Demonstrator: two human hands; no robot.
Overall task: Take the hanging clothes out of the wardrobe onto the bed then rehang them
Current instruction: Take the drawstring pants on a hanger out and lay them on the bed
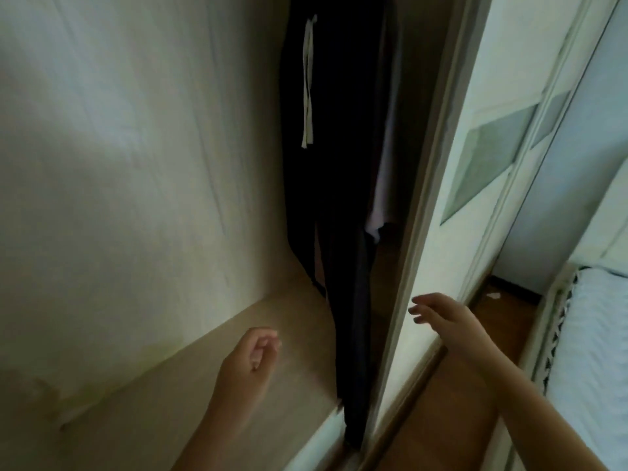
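Our right hand (438, 316) is reaching with fingers straight and apart toward the sliding door (428, 198), likely to push it wider; we cannot tell if it is touching. Our left hand (251, 355) is hovering loosely curled, gripping nothing, likely ready for the dark clothes (339, 164) hanging in the wardrobe (136, 164) beside a pale garment (384, 185). Wooden floor (441, 402) is separating us from the white bed (601, 351) at right.

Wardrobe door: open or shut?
Open, at least partly: dark hanging clothes show in the gap between the side wall and the door.
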